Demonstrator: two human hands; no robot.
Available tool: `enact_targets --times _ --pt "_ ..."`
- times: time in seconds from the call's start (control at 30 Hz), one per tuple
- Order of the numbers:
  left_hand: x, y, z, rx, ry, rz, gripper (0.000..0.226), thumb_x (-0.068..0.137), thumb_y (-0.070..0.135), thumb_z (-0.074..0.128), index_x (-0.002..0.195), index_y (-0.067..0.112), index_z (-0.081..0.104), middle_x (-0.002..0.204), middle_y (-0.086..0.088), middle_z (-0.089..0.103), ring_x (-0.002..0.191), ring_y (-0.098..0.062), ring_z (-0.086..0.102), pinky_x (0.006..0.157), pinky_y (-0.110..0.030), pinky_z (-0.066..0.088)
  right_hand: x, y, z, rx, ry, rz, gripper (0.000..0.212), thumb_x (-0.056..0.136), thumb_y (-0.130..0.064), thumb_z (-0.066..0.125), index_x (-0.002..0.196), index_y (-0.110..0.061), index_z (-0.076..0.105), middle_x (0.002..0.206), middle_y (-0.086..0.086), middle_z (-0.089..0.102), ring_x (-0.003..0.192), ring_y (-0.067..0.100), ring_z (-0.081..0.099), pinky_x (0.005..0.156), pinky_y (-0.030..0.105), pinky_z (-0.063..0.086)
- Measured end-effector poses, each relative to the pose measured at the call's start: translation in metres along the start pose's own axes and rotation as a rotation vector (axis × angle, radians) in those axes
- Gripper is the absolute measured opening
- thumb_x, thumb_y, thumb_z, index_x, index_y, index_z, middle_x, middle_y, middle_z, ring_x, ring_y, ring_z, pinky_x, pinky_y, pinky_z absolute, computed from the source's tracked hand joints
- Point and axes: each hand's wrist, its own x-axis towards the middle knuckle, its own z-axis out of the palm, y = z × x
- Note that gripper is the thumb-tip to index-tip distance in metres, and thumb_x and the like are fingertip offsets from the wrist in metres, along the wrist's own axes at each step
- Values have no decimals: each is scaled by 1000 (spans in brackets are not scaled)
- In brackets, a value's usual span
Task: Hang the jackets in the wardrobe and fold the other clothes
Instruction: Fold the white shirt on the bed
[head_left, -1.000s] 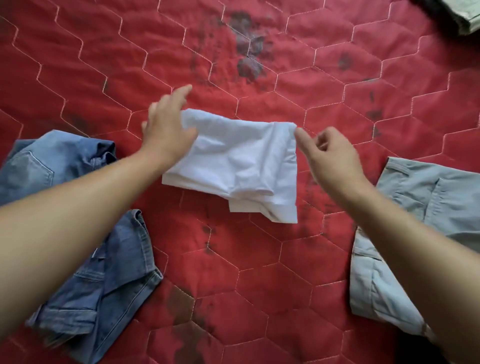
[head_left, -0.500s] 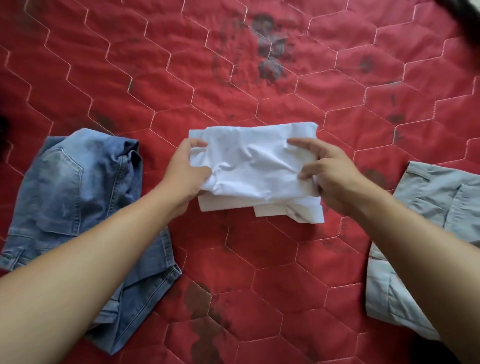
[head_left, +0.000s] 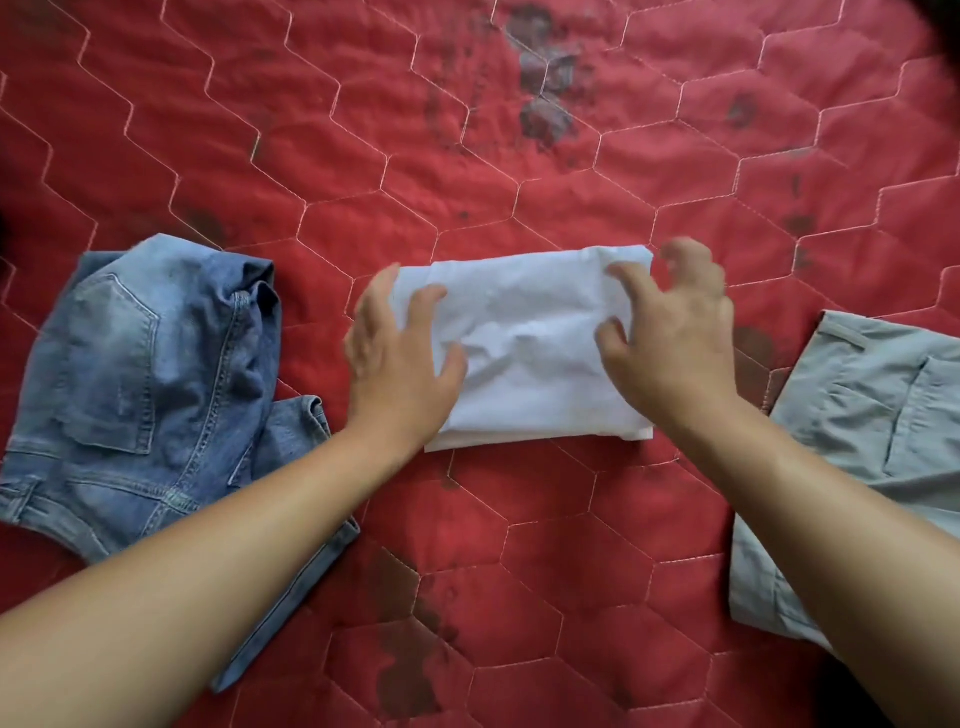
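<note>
Left hand (head_left: 400, 364) at nine o'clock, right hand (head_left: 670, 343) at three, both spread loosely over the folded white garment (head_left: 530, 353); it looks soft and light, so I'd grip its ends.

folded cloth (head_left: 530, 358) centre on quilt (head_left: 311, 130), jeans (head_left: 145, 374) left, trousers (head_left: 857, 415) right

In the middle I see a folded white garment (head_left: 524, 358) of thin, matt woven cloth, smooth near its edges and finely creased on top. The jeans (head_left: 156, 374) are of thick blue denim, faded and rough to the eye, with raised seams in pale thread, while the grey garment (head_left: 872, 415) is of a smoother matt cloth with flat stitched pockets. The red quilted cover (head_left: 519, 545) under them is matt and slightly grainy, stitched in hexagons with pale thread, and it carries dark worn patches (head_left: 545, 78).
</note>
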Motion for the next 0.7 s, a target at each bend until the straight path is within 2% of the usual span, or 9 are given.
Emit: enact_targets --times 0.03,0.1,0.17,0.23,0.43,0.57,0.7 --pt "7 6 7 59 -24 94 59 92 37 59 147 24 43 164 -14 15 153 -33 11 120 -52 16 3 -4 7 -55 33 -122 52 88 -31 59 139 -20 56 150 21 41 138 44 38 107 56 36" --pt "20 12 31 221 -94 238 68 97 51 42 159 28 24 168 -14 2 156 -33 -1 123 -56 6 9 -3 30 -195 -77 -294 65 97 -52 44 153 -19 42 164 19 27 152 43 19 119 65 19" --pt "22 5 57 377 -143 314 74 98 62 32 162 30 11 169 -16 -1 156 -33 -3 123 -60 5 8 7 53 -310 -241 -327 81 97 -71 25 161 -22 24 170 16 9 156 43 2 119 71 8" --pt "17 -13 74 423 -154 345 77 97 66 29 162 31 8 169 -16 0 156 -32 -2 122 -62 6 2 21 72 -338 -281 -323 87 93 -80 16 163 -28 13 171 15 -2 156 41 -8 116 75 3" --pt "23 -24 76 422 -158 337 83 93 73 26 162 31 10 169 -13 -4 156 -30 -5 123 -59 6 7 24 76 -278 -285 -299 90 89 -85 12 163 -33 11 168 22 -10 156 38 -12 118 72 0" --pt "24 -45 57 431 -194 297 85 90 77 23 162 34 6 170 -6 -8 156 -23 -8 124 -56 2 -3 34 66 -241 -308 -205 93 91 -83 14 164 -27 5 169 15 -17 156 31 -18 122 66 3" --pt "23 -61 52 408 -241 302 93 90 79 24 162 26 -1 168 -8 -17 155 -22 -17 124 -53 -5 -13 41 67 -207 -333 -133 97 90 -84 16 163 -22 -2 168 5 -26 154 31 -24 124 62 0"
